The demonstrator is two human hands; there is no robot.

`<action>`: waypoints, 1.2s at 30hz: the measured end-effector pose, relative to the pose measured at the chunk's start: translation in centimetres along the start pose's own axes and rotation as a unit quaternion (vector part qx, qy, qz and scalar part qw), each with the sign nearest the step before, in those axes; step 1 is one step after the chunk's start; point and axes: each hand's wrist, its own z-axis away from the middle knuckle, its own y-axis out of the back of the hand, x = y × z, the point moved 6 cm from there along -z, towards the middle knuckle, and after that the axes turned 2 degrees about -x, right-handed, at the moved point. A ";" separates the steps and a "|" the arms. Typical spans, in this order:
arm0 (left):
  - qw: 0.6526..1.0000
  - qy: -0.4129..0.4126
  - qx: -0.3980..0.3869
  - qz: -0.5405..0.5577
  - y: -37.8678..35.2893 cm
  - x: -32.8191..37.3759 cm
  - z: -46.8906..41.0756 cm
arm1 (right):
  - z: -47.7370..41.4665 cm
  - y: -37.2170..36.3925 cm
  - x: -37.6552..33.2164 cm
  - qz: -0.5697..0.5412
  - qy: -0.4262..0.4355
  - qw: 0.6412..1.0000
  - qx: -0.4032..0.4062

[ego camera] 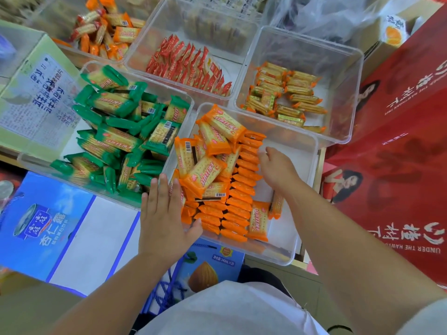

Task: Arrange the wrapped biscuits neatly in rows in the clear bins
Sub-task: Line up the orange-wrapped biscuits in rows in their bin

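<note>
Your left hand (167,213) lies flat, fingers straight, against the left wall of the nearest clear bin (284,234). Your right hand (278,169) curls its fingers onto the far end of the row of orange packets (242,192) inside; you cannot tell whether it pinches one. Red cartons (399,141) stand on the right, with a blue carton (48,226) at the lower left and a pale green carton (36,100) beyond it. The neighbouring bins hold green packets (113,139), red packets (188,66) and gold packets (285,93). Loose orange packets (212,170) are heaped left of the row.
</note>
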 end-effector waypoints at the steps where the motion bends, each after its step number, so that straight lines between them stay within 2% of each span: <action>1: 1.000 0.000 0.002 0.001 -0.1 0.0 0.0 | 0.6 0.8 0.2 0.086 0.014 0.996 0.022; 2: 1.000 0.001 0.004 0.003 -0.1 0.0 0.0 | 1.2 1.2 0.3 0.197 0.035 0.979 0.026; 4: 1.000 0.003 0.004 0.003 -0.1 -0.1 0.0 | 2.4 0.5 0.6 0.416 0.067 0.907 -0.009; 5: 1.000 0.004 0.003 0.001 -0.1 -0.1 0.0 | 3.0 0.0 0.9 0.484 0.063 0.872 -0.033; 9: 1.000 0.004 0.001 0.000 -0.1 -0.1 0.0 | 4.2 -1.7 1.7 0.608 0.047 0.784 -0.115; 11: 1.000 0.005 0.001 0.004 0.0 0.0 0.0 | 4.2 -2.1 1.7 0.628 0.058 0.764 -0.137; 13: 1.000 0.005 0.002 0.008 0.1 0.0 0.0 | 4.3 -2.4 1.4 0.606 0.056 0.777 -0.161; 16: 1.000 0.002 0.000 0.008 0.1 0.0 0.0 | 4.8 -2.9 1.0 0.519 0.027 0.827 -0.213; 19: 1.000 0.001 -0.001 0.008 0.1 0.0 0.0 | 5.9 -2.9 0.4 0.480 0.066 0.836 -0.257; 22: 1.000 0.000 -0.003 0.010 0.1 0.0 -0.1 | 7.0 -2.6 0.9 0.365 0.070 0.883 -0.287; 24: 1.000 0.001 -0.006 0.005 0.0 -0.1 -0.1 | 7.3 -2.8 1.3 0.321 0.071 0.899 -0.290; 27: 1.000 -0.001 -0.007 0.002 0.0 -0.1 -0.1 | 7.1 -4.1 1.3 0.317 0.078 0.902 -0.283; 31: 1.000 -0.001 -0.016 -0.006 0.2 0.0 -0.1 | 6.9 -4.9 1.0 0.397 0.091 0.875 -0.263; 36: 0.999 0.014 -0.044 -0.024 0.6 0.3 -0.2 | 7.0 -6.5 2.0 0.345 0.073 0.889 -0.292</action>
